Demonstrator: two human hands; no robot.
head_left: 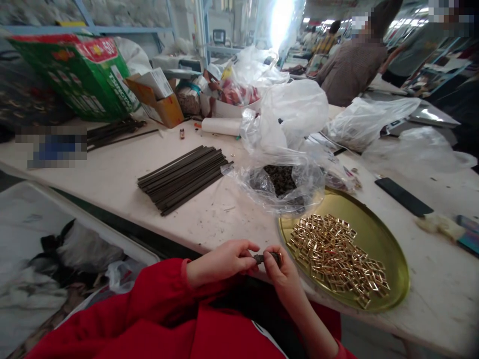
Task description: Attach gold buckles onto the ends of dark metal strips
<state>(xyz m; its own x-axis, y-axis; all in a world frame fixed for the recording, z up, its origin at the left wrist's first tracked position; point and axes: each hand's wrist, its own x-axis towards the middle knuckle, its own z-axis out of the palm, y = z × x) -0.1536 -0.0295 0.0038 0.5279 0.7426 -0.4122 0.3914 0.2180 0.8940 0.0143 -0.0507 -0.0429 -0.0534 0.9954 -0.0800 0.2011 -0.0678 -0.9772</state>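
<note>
At the table's near edge, my left hand and my right hand meet over a short dark strap piece. My left thumb and fingers pinch one end; the right fingers close round the other. A bit of gold shows by the right fingertips, too small to make out. Just right of my hands lies a gold round tray with a heap of gold rectangular buckles. Behind it, an opened clear plastic bag holds many small dark pieces. A bundle of dark strips lies further left.
A black flat bar rests at the right. White plastic bags, a white roll, a small cardboard box and a green carton line the back. A white bin stands below left. People are beyond the table.
</note>
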